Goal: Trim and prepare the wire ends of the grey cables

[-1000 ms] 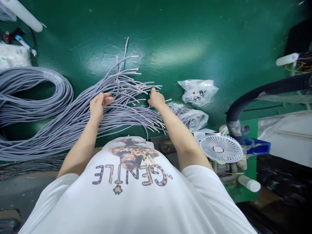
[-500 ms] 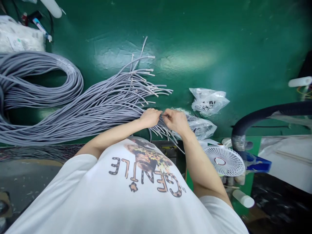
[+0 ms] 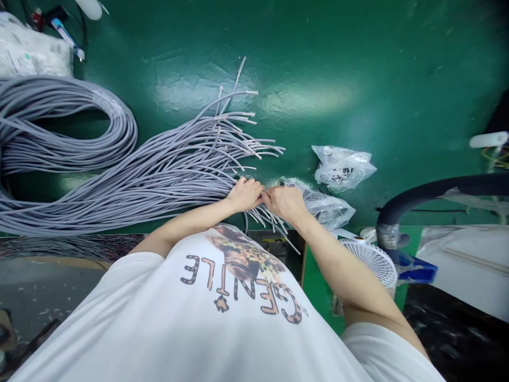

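Observation:
Grey cables (image 3: 170, 185) run in a thick bundle from the left, their cut ends fanning out near the middle of the green table. At the lower cable ends my left hand (image 3: 245, 194) has its fingers curled in a pinch around a grey cable. My right hand (image 3: 285, 202) meets its fingertips, also pinched closed; what it grips between the fingers is hidden. Several stripped cable ends (image 3: 270, 218) stick out below both hands. Just right of my right hand lies a clear plastic bag (image 3: 328, 208) of small parts.
Another clear bag (image 3: 342, 168) with black and white pieces lies farther back. A coiled cable loop (image 3: 115, 114) and a white packed bag (image 3: 35, 53) occupy the left. At right are a black hose (image 3: 429, 192), a white fan (image 3: 371, 260) and a blue bin (image 3: 417, 269).
My right hand has turned over, its back now facing up, and its fingertips have come against my left hand. My right elbow has swung outward, covering part of the fan.

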### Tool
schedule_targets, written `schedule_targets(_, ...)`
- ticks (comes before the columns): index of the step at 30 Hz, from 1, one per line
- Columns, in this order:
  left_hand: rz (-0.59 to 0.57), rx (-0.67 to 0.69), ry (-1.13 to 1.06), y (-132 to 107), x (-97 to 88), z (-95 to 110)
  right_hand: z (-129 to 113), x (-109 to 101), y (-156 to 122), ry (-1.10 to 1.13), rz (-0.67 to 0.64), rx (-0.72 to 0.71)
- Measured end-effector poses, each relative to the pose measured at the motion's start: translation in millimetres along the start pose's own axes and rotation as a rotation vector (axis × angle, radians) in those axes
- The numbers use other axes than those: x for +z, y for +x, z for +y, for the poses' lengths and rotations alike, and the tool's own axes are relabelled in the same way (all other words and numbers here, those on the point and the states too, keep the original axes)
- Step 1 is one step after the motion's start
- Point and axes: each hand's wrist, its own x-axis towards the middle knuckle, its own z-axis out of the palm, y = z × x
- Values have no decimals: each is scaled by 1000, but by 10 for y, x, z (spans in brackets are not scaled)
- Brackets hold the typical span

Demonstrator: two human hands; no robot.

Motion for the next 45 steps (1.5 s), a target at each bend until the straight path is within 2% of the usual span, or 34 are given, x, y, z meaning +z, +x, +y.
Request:
schedule_targets(2,2,14,21,19,23,-29,-103,-49,-100,65,-11,29)
schedule_targets(4,17,-20,27,59,44,-51,-184,-202,-335,177,17,15)
schedule_targets(5,26,-44,26,84,53,-59,-201,-304,-496,249,53,-15)
schedule_targets(7,40,-84,22,130,63,-66,-163,-484,-844,404,206,-79)
schedule_targets(9,34,-89,8,158,57,-63,-14,-514,-1130,476,305,37)
schedule_targets(11,18,-83,-12,166,38,-58,225,-322,-1277,453,266,209)
schedule_targets(14,3,-76,-29,154,5,-55,634,205,-1283,328,110,527)
schedule_targets(16,5,-77,-37,148,-10,-57,854,478,-1249,294,78,678)
schedule_targets(17,5,-77,-40,149,-15,-59,935,543,-1239,298,99,727)
schedule_targets(19,6,-76,-47,158,-20,-59,1037,517,-1216,323,205,787)
schedule_targets(21,2,-80,-55,175,-22,-52,1076,340,-1129,373,341,747)
schedule_targets(23,-3,-78,-67,192,-26,-35,1081,120,-901,451,421,564)
schedule_targets(25,-7,-69,-76,203,-34,-11,1079,-54,-516,476,395,349)
schedule_targets(28,-5,-50,-75,208,-54,24,1073,-165,202,409,298,174)
schedule_targets(31,-12,-37,-64,212,-76,47,1015,-163,793,293,310,106)
schedule_targets(33,-27,-35,-62,222,-88,54,947,-146,1025,234,269,88)
schedule_targets(36,-51,-42,-79,240,-114,47,879,-124,1153,187,191,56)
schedule_targets(39,-18,-9,-111,251,-198,0,916,-113,1119,233,128,25)
schedule_targets(42,120,16,-108,288,-372,-103,1007,-125,984,435,2,34)
schedule_targets(45,274,-52,-65,401,-567,-240,1032,-186,746,735,-92,45)
